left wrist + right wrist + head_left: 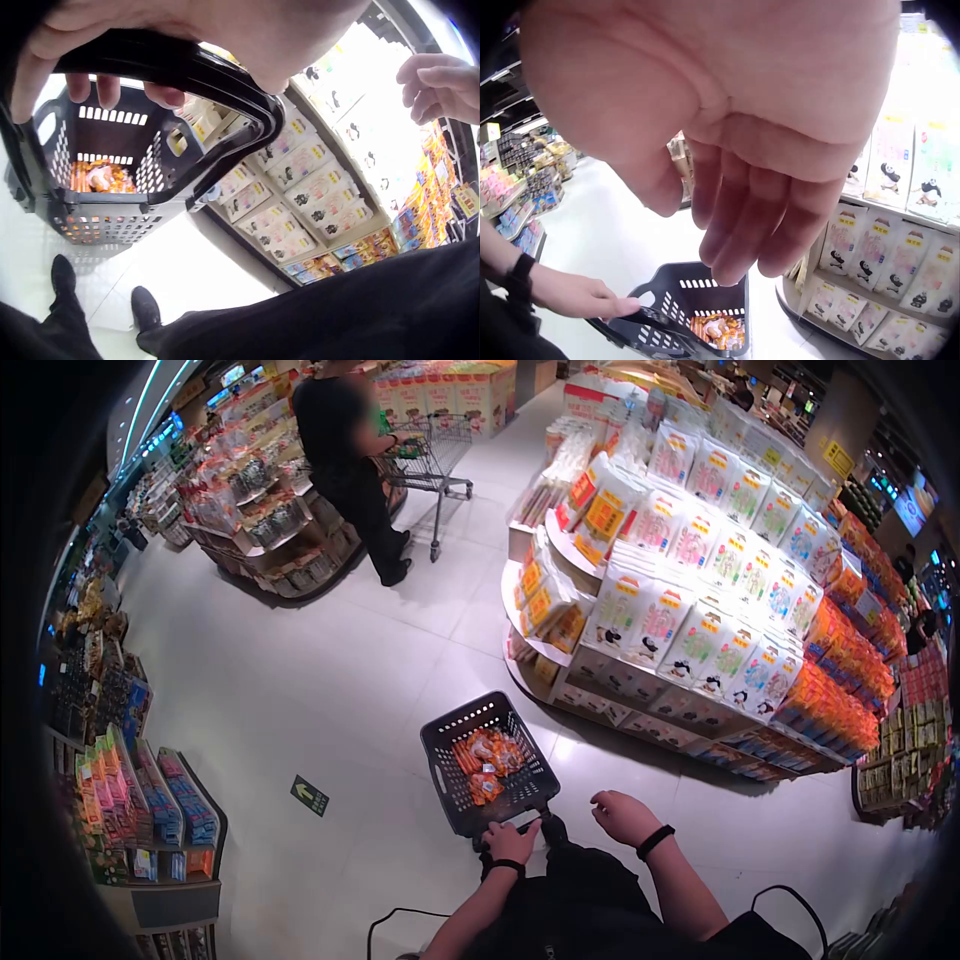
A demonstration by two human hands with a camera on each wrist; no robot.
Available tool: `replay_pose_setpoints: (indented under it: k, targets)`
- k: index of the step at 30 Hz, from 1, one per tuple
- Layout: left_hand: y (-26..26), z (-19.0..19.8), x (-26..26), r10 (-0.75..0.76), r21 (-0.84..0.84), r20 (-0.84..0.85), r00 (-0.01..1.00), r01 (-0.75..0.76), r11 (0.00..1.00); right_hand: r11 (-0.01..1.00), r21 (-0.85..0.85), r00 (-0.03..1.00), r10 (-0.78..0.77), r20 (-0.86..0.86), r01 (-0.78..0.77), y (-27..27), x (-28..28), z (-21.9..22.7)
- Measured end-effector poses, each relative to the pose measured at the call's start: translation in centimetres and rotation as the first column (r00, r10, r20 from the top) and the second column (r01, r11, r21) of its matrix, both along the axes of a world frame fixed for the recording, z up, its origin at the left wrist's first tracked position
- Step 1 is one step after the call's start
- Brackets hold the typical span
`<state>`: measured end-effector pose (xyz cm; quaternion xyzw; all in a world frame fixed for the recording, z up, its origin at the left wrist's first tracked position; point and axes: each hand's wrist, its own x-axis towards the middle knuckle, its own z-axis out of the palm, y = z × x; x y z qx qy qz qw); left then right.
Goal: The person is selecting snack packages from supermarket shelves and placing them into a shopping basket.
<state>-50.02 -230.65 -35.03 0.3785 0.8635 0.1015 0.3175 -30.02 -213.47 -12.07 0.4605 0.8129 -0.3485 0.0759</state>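
My left hand (511, 842) grips the black handle (172, 64) of a dark plastic shopping basket (448, 752), its fingers curled round the bar in the left wrist view. Inside the basket lie several orange packaged snacks (487, 760), heaped on its floor. To the right of the basket, my right hand (622, 817) hangs in the air with its fingers loosely bent and nothing in them. The right wrist view shows that palm (727, 112) large in front, above the basket.
A rounded shelf island (690, 610) with white panda-print packs and orange bags stands ahead to the right. At the left is a low rack (175, 820) of colourful packs. Farther off, a person (345, 460) in dark clothes stands with a shopping cart (435, 455). A green arrow sign (309, 795) marks the floor.
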Motion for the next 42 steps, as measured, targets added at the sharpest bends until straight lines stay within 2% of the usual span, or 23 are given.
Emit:
replay_pose_setpoints:
  k: [1,3,6,9,14,18,21,26,27,35,38,39,41,42]
  targets:
    - [0.8,0.2,-0.3,0.048,0.036,0.03,0.998,-0.049,0.998,0.998,0.038,0.999,-0.054,-0.002,0.054,-1.1,-0.9,1.0]
    - [2.2,-0.7,-1.5,0.077,0.094,0.021,0.997,-0.079,0.992,0.998,-0.007,0.997,-0.069,0.041,0.07,-3.1,-2.9,3.4]
    - [4.1,0.7,-5.4,0.054,0.041,0.096,0.994,-0.058,0.997,0.992,-0.128,0.999,0.022,0.036,-0.017,-5.3,-3.6,3.4]
    - [4.5,-1.3,-8.2,0.07,0.103,0.043,0.997,-0.074,0.992,0.997,-0.067,0.99,-0.026,0.14,0.036,-6.9,-4.1,3.2]
    - [2.4,-4.7,-13.0,0.048,0.207,-0.087,0.995,-0.029,0.978,0.99,-0.046,0.984,-0.127,0.129,0.134,-7.6,-3.4,3.0]
    - [-1.0,-2.3,-18.1,0.01,0.11,0.067,0.998,-0.018,0.994,0.977,0.013,0.97,-0.213,0.115,0.213,-7.6,-3.0,2.0]
    - [-4.0,-1.1,-21.2,-0.059,0.147,-0.016,0.998,0.061,0.987,0.981,0.025,0.974,-0.196,0.116,0.194,-7.9,-3.6,1.9]
    - [-6.7,-0.8,-26.9,-0.231,0.06,0.033,0.972,0.229,0.972,0.986,-0.031,0.98,-0.156,0.126,0.161,-8.0,-6.1,1.8]
    - [-7.1,-0.6,-27.7,-0.221,0.078,0.032,0.975,0.218,0.973,0.988,-0.04,0.983,-0.147,0.112,0.152,-7.8,-6.6,1.8]
    - [-7.2,-1.4,-36.9,-0.265,0.127,-0.055,0.963,0.27,0.954,0.991,-0.068,0.986,-0.11,0.125,0.119,-7.1,-8.7,1.4]
    - [-5.7,-0.5,-40.5,-0.226,0.125,-0.014,0.974,0.226,0.966,0.992,-0.062,0.988,-0.104,0.117,0.112,-6.9,-9.2,2.0]
    - [-5.4,-0.8,-40.8,-0.171,0.229,-0.117,0.978,0.194,0.954,0.991,-0.071,0.987,-0.104,0.122,0.113,-7.1,-9.2,2.0]
    - [-4.4,-1.2,-40.6,-0.056,0.211,-0.259,0.964,0.113,0.971,0.989,-0.081,0.985,-0.116,0.128,0.127,-7.2,-8.9,2.0]
    - [-3.5,-0.6,-40.0,-0.065,0.179,-0.32,0.945,0.128,0.975,0.988,-0.07,0.985,-0.126,0.12,0.135,-7.2,-8.7,2.0]
